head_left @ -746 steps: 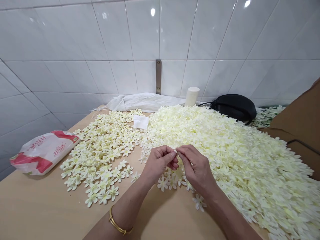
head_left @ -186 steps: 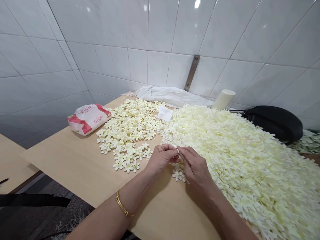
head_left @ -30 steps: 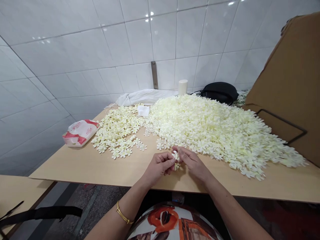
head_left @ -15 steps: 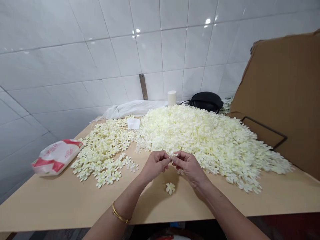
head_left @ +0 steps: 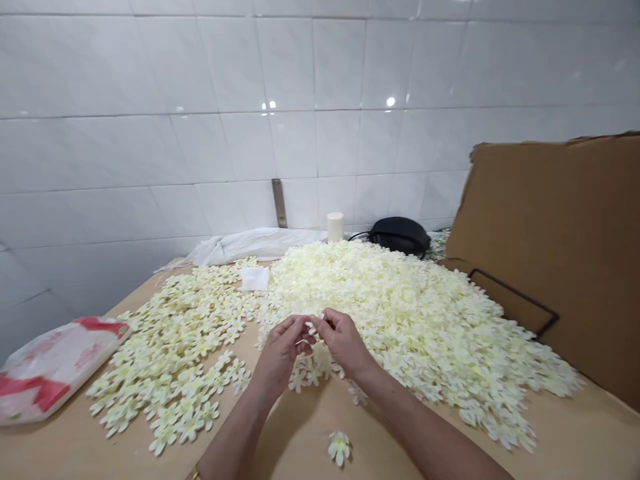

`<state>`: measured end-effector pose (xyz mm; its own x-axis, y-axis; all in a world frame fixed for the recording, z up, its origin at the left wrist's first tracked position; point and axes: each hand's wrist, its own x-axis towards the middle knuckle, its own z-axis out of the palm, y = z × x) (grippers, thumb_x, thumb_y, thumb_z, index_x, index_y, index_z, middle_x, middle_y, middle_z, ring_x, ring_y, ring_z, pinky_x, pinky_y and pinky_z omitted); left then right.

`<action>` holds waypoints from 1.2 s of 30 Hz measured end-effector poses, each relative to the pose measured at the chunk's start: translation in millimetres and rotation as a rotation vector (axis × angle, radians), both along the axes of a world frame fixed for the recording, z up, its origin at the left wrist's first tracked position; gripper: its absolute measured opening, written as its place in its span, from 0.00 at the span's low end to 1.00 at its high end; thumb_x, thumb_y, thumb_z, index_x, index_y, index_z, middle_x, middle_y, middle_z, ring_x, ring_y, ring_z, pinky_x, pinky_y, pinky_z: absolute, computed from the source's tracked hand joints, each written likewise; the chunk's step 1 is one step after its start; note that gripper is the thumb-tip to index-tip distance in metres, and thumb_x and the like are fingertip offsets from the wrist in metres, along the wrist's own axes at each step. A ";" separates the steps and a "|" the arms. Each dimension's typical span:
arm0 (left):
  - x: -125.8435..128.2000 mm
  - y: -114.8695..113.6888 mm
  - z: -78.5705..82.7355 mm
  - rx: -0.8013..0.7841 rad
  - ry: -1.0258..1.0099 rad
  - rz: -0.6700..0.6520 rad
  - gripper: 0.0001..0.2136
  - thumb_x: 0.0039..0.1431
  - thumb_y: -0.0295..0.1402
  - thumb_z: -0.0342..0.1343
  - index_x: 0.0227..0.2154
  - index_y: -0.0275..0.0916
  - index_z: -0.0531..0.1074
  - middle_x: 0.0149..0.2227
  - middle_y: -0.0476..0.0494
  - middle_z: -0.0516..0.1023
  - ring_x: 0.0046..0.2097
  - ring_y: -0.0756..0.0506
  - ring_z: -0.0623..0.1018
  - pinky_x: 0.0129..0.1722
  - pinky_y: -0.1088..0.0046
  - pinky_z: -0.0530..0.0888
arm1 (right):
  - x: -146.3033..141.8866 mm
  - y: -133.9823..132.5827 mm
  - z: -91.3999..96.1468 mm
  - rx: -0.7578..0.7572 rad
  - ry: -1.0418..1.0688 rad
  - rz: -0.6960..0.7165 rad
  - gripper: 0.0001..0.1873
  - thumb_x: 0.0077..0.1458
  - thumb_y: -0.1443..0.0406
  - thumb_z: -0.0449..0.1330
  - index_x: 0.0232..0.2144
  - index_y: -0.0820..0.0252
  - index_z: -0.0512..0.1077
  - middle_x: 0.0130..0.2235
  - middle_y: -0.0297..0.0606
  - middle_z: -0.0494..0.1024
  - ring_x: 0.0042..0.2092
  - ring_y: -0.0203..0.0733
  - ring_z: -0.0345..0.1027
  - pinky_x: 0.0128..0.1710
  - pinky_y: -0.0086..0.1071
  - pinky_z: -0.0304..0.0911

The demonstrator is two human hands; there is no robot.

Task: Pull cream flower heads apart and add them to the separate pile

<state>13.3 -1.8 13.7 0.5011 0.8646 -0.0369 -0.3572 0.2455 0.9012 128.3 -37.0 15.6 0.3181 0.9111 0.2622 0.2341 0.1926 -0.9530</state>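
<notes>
Between the fingertips of both hands is a small white artificial flower (head_left: 311, 327), partly hidden by the fingers. My left hand (head_left: 285, 347) pinches it from the left, and my right hand (head_left: 345, 341) closes on it from the right. Both are raised at the front edge of a big heap of pale cream artificial flowers (head_left: 380, 293). A single flower (head_left: 339, 448) with a yellowish centre lies apart on the table nearer to me. To the left spreads a flatter pile of similar flowers (head_left: 175, 340).
A red-and-white plastic packet (head_left: 55, 370) lies at the left. Behind the heap are a white cylinder (head_left: 335, 227), a black rounded object (head_left: 400, 235) and white plastic sheeting (head_left: 250, 245). A cardboard box (head_left: 545, 253) stands at the right, before a tiled wall. A white paper piece (head_left: 255, 279) lies between the piles.
The camera view has tilted upward, so the table things sit lower in the picture. Both hands remain together at the small flower, shifted slightly left in view.
</notes>
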 end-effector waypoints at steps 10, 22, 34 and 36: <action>2.5 1.1 -7.2 0.168 0.086 0.117 0.06 0.42 0.31 0.59 0.20 0.35 0.67 0.18 0.52 0.66 0.22 0.54 0.65 0.24 0.78 0.63 | -2.1 5.6 -13.8 -0.051 0.114 0.097 0.22 0.52 0.50 0.50 0.16 0.59 0.57 0.16 0.27 0.57 0.21 0.31 0.50 0.21 0.27 0.48; 5.6 1.8 -7.6 -0.022 -0.037 0.085 0.09 0.39 0.32 0.61 0.20 0.35 0.66 0.17 0.53 0.67 0.21 0.55 0.66 0.23 0.78 0.62 | 9.6 -1.0 -7.1 -0.026 -0.032 0.111 0.17 0.47 0.56 0.56 0.16 0.59 0.61 0.17 0.28 0.58 0.21 0.31 0.48 0.20 0.27 0.46; 3.5 4.1 -5.8 -0.146 -0.071 0.099 0.14 0.32 0.34 0.66 0.19 0.35 0.66 0.17 0.55 0.65 0.19 0.57 0.65 0.20 0.80 0.62 | 11.5 -4.6 -3.4 -0.001 -0.102 0.203 0.14 0.52 0.57 0.53 0.21 0.60 0.67 0.20 0.32 0.65 0.24 0.34 0.58 0.24 0.28 0.54; 3.2 2.9 -5.5 -0.193 -0.097 0.063 0.15 0.33 0.34 0.66 0.19 0.35 0.64 0.16 0.55 0.64 0.18 0.57 0.64 0.19 0.80 0.60 | 11.8 -2.7 -4.7 -0.007 -0.035 0.240 0.15 0.52 0.57 0.53 0.20 0.60 0.66 0.20 0.32 0.66 0.25 0.35 0.60 0.27 0.29 0.56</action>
